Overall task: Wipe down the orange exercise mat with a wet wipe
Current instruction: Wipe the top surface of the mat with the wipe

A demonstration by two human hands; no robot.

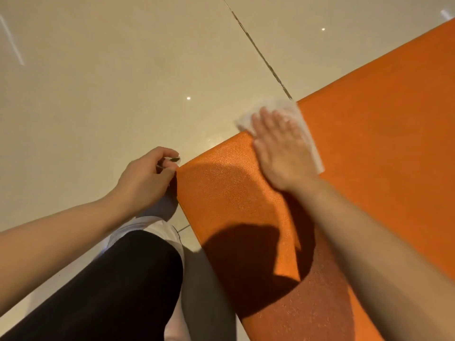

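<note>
Floor: glossy cream tile (110, 82), one dark grout line running from 12 o'clock down toward the centre. Your dark trouser leg (118, 286) fills the 7 o'clock corner, with a white sock or shoe just beyond the knee.

Your left hand (145, 175) sits at about 9 o'clock from centre, right at the mat's near corner. Fingers are curled and seem to pinch something small and dark at the tips; what it is cannot be made out, nor whether the hand also steadies the mat edge.

The orange mat (369, 148) lies flat on the tile, spreading from centre out to 3 and 5 o'clock. Your right hand (280, 148) lies flat on it at roughly 1 o'clock from centre, fingers straight and together, pressing the white wipe (293, 112) onto the mat's far edge; part of the wipe overhangs onto the tile.

Progress, as a judgement: wiping is under way at this corner end. No wet sheen is discernible, so the covered area cannot be told. The long stretch toward 2 o'clock probably remains.
</note>
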